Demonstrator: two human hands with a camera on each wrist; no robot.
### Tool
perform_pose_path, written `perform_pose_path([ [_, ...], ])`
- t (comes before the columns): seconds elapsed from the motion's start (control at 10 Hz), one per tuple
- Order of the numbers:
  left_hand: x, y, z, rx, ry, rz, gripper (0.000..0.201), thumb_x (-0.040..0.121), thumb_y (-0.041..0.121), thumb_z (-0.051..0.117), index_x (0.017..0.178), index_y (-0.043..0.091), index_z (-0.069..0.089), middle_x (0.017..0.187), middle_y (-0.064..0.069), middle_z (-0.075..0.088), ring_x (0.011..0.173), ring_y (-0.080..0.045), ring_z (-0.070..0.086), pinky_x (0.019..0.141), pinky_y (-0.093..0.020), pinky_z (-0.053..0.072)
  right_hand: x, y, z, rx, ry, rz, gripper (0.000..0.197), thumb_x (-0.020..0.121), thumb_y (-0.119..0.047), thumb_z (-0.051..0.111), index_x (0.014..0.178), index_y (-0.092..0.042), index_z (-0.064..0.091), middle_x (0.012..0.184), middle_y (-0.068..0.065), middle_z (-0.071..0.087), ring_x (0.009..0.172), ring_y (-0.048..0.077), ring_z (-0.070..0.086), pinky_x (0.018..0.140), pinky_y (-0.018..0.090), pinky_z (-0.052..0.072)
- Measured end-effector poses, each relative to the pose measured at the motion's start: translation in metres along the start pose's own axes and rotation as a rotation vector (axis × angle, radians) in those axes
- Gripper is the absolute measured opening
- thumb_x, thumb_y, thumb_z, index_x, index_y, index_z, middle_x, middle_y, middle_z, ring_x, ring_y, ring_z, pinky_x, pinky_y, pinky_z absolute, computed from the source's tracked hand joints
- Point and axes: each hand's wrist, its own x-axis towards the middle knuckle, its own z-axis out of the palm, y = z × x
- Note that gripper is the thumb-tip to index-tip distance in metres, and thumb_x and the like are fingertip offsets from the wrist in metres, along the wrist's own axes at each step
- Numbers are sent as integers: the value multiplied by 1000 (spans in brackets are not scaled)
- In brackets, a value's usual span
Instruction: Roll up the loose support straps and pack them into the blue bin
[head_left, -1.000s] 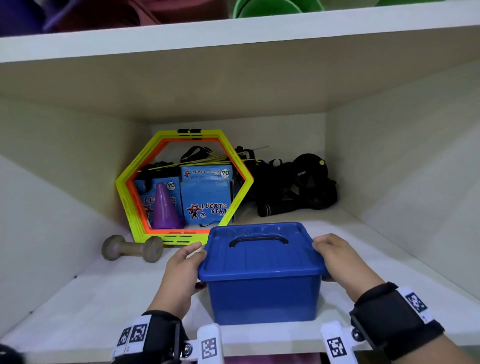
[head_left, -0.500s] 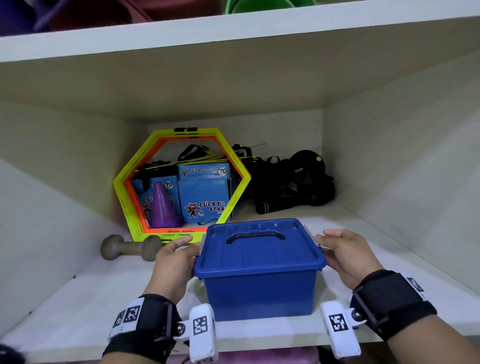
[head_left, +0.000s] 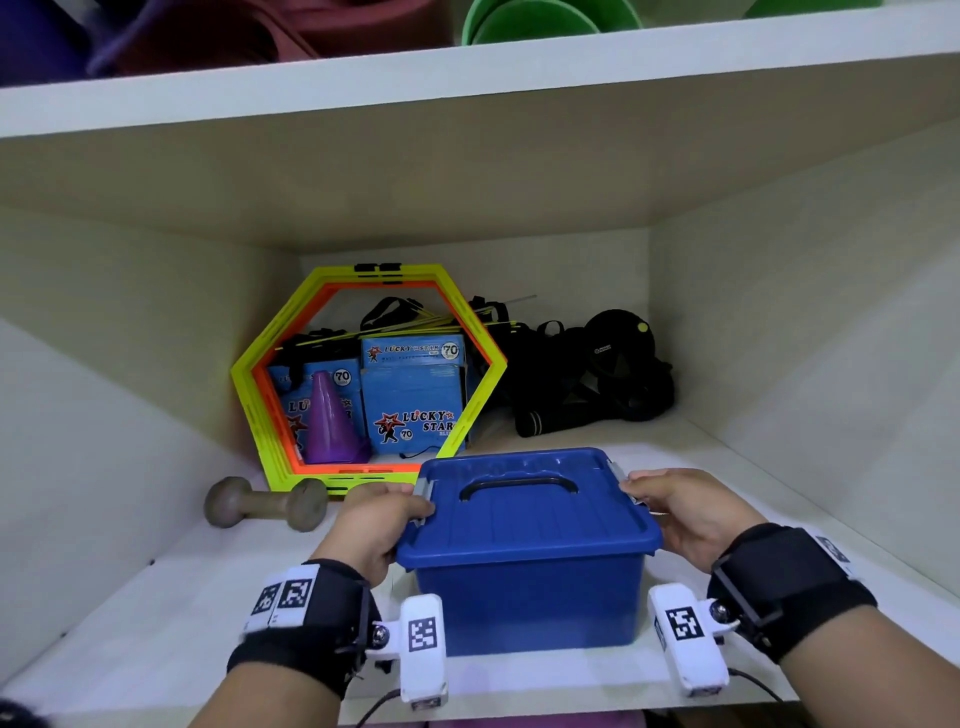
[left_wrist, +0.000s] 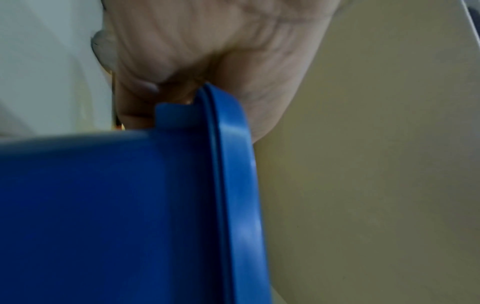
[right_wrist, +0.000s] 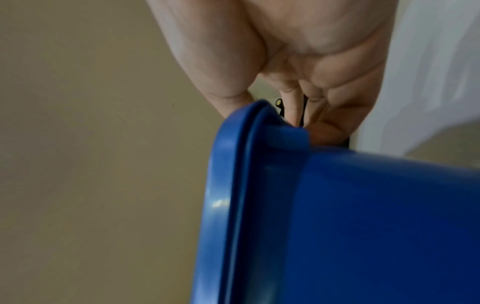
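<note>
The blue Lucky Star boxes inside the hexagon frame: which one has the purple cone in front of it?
The left box, the lower one; the purple cone covers part of its print. The right box stands taller and shows its whole front.

Blue bin (head_left: 524, 592) contents hidden — lid (head_left: 524, 514) on; wrist views blurred.

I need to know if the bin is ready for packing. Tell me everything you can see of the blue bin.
The blue bin is glossy opaque plastic, upright at the shelf's front edge, its ribbed lid on. The lid has a dark carry handle and a grey side latch at each end. The left hand and right hand grip those ends. Its contents are hidden.
</note>
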Motion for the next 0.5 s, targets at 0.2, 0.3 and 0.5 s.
perform_pose_path([
  [0.2, 3, -9, -6, -74, -64, -14, 43, 81, -1, 76, 121, 2, 61, 103, -21, 75, 89, -37, 75, 71, -44, 61, 4, 2, 10, -56, 53, 36, 43, 82, 6, 70, 121, 2, 53, 105, 25, 69, 78, 32, 70, 57, 33, 56],
  [0.3, 4, -12, -6, -88, -74, 14, 44, 82, 3, 76, 123, 3, 61, 103, -20, 75, 89, -35, 75, 68, -40, 59, 5, 7, 13, -52, 96, -10, 44, 82, 3, 72, 121, -1, 52, 107, 24, 68, 79, 30, 68, 57, 32, 54],
  [0.5, -23, -17, -9, 0, -82, 102, 22, 98, 26, 58, 115, 15, 67, 93, -8, 77, 77, -23, 67, 69, -35, 53, -23, 21, 9, -58, 63, -145, 30, 100, -34, 56, 97, -4, 60, 83, 14, 68, 70, 23, 62, 66, 35, 53],
])
